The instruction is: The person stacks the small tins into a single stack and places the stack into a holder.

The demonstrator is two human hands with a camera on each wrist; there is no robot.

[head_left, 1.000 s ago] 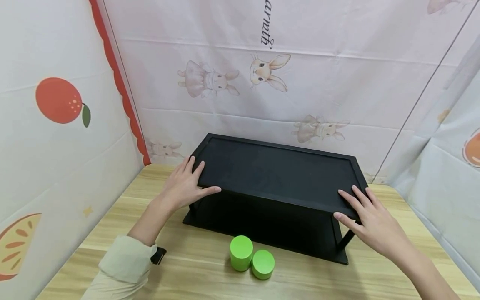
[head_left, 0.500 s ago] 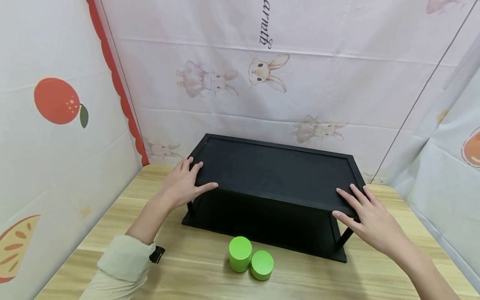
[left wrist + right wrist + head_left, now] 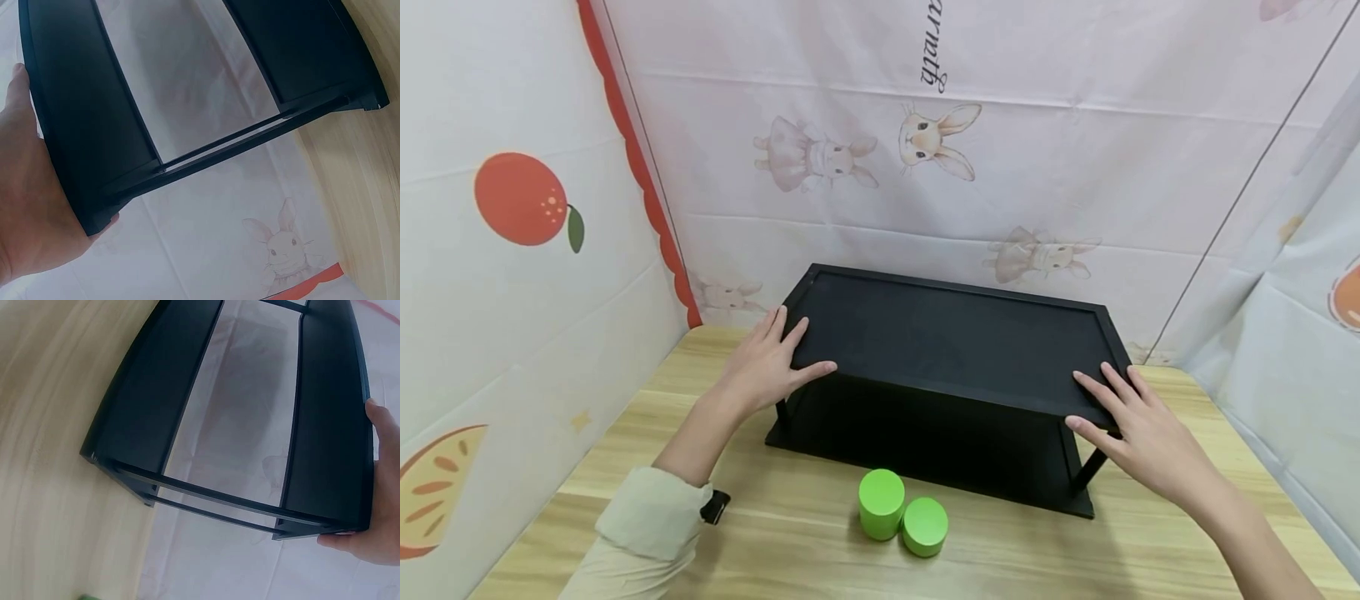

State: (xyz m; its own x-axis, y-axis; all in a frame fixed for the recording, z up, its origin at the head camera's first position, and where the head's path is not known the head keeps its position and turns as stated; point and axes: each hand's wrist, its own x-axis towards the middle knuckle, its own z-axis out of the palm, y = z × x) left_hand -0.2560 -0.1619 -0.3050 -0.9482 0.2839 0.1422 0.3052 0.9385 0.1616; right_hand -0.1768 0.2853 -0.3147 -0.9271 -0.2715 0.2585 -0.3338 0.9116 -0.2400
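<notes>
A black two-tier shelf (image 3: 955,337) stands on the wooden table in the head view, its long open side towards me. My left hand (image 3: 762,367) rests spread over the front left corner of the top board, thumb along the front edge. At the front right corner lies my right hand (image 3: 1150,437), fingers straight on the board and thumb at the front edge. Both wrist views show the shelf's ends from the side, with bare space between the upper and lower boards. In front of the shelf stand a taller green cylinder (image 3: 882,506) and a shorter green cylinder (image 3: 925,527), side by side.
The light wooden table (image 3: 805,550) reaches past the shelf on both sides. Behind it hangs a pale curtain (image 3: 970,58) with rabbit prints. A white cloth (image 3: 550,325) with fruit prints closes off the left, another (image 3: 1300,358) the right.
The shelf's right end has shifted slightly back, away from me, with the right hand on it. My left thumb has slid a little up and back. The green cylinders have stayed put.
</notes>
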